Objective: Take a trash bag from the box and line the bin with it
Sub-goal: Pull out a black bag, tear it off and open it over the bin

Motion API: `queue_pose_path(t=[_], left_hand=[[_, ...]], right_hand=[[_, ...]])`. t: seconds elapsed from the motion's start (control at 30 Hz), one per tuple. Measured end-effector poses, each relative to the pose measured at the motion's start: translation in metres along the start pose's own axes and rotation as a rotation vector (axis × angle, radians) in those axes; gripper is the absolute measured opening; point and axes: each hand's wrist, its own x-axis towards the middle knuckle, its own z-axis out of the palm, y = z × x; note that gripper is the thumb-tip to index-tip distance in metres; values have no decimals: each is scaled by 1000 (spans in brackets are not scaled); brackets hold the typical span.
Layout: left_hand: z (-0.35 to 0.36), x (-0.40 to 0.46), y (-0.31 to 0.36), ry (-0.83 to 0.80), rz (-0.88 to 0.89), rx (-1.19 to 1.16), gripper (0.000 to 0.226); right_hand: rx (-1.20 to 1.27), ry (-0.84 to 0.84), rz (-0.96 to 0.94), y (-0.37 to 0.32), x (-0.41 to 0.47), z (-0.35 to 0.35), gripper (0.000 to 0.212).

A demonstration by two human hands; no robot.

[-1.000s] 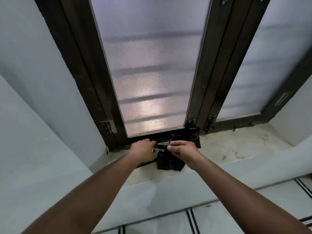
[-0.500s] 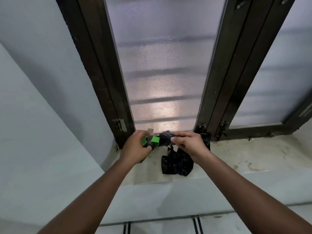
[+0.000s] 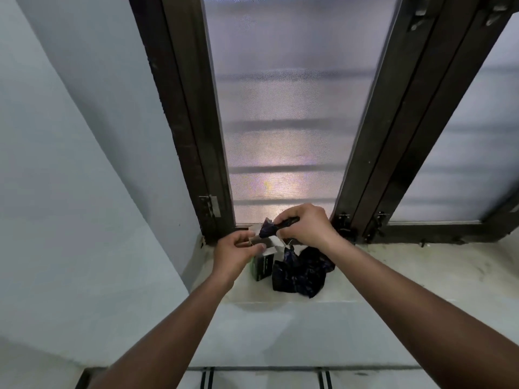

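Note:
A small green and black box (image 3: 261, 266) with open white flaps stands on the window sill (image 3: 407, 273). My left hand (image 3: 237, 255) rests on the box's top left side, fingers loosely curled against it. My right hand (image 3: 304, 224) is above the box, pinching a rolled black trash bag (image 3: 276, 226) that sticks out to the left of its fingers. A crumpled black bag (image 3: 302, 272) lies on the sill right of the box, under my right wrist. No bin is in view.
A dark-framed window with frosted glass (image 3: 283, 122) rises just behind the sill. A pale wall (image 3: 70, 164) closes in on the left. Below the sill runs a tiled floor with dark stripes (image 3: 266, 377).
The box came down from my left hand's raised grip onto the sill. My right hand lifted higher, drawing the rolled black bag up and out of the box.

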Motion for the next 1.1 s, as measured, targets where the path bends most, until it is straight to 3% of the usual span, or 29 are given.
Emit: queue_pose_path(t=[0.13,0.27,0.4,0.47,0.57,0.7,0.77,0.9,0.97,1.1], left_hand=[[-3,-6,-6,-62,61,51,59],[-4,-6,-6,-98,120,26,66],[-8,-4,-9,-113,111,6,73],[-9,-4,-12,-104,121,38,61],[-10,-3,-14,-94,141,100,34],[-12,-4,-13,-153,148,155,46],[-12,3,-14,-100,150,139,34],[-10,9,-15,-22,119,125,13],[-7,7,-13,-38,161,130,14],[-10,8,-11,-221,164,98,34]], right_hand=[[-323,-154,-119,-9,5,9,30],[-516,-314,-176,-20,9,20,49],[-269,-187,-57,-9,11,14,45],[-212,-132,17,5,15,17,43],[-63,-247,180,26,20,26,48],[294,-269,314,34,22,31,30],[418,-248,304,37,26,31,23],[697,-325,333,34,30,28,39],[711,-355,292,28,29,28,25],[270,-278,131,18,31,41,11]])
